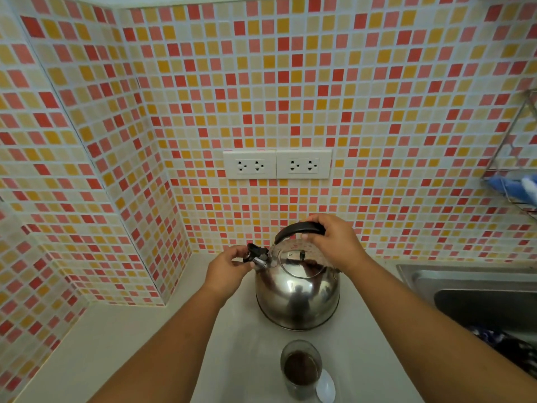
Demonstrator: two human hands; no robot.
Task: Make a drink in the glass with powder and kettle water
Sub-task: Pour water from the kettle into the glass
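The scene is bounded by a wall (290,82) tiled in small red, orange, yellow and cream squares, on which two white double sockets (277,164) are mounted side by side. A pale desk (116,344) is seen below it, running into the tiled corner at the left. A steel sink (479,298) is set into the desk's right edge, and a wire rack (514,158) holding something blue is fixed to the wall above it.

A rounded steel kettle (296,295) is stood on the desk near the back edge, roughly at mid-width. Its black arched handle is gripped from above by the right hand (334,242), the fingers being wrapped closed around it. The black cap of the spout, which points left, is pinched by the left hand (229,269), its fingers being drawn narrow around the cap.

A clear glass (301,370) is placed near the desk's front edge, just in front of the kettle and apart from it; dark brown powder is seen at its bottom. A small white object (325,388), possibly a spoon, is laid just right of the glass, touching or nearly touching its base.
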